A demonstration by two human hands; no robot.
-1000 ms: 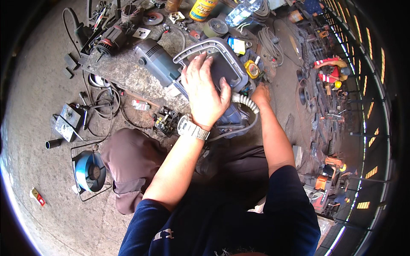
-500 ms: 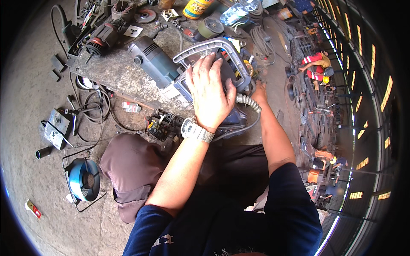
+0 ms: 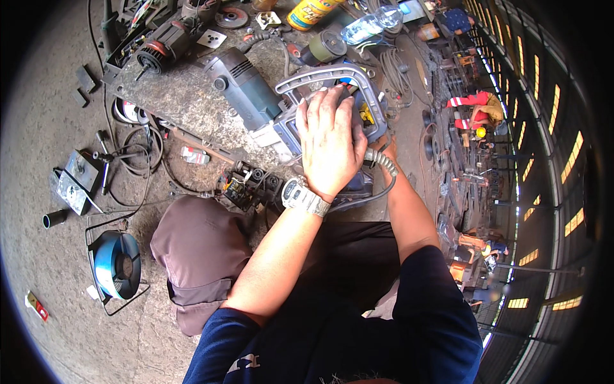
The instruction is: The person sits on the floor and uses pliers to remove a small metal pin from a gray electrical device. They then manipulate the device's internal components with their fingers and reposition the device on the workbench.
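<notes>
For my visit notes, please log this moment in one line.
Left hand: on grey power tool | Right hand: beside it, partly hidden | Nearby: corrugated hose

Workshop, power tool (image 3: 246,89), cables (image 3: 394,73), concrete floor (image 3: 147,345)

Grey floor (image 3: 51,160); dark cladding (image 3: 550,192) at right, bright yellowish panes (image 3: 574,148).

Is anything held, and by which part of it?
The left hand lies on the power tool by its loop handle; the right hand is mostly hidden. Whether either grips cannot be told.
</notes>
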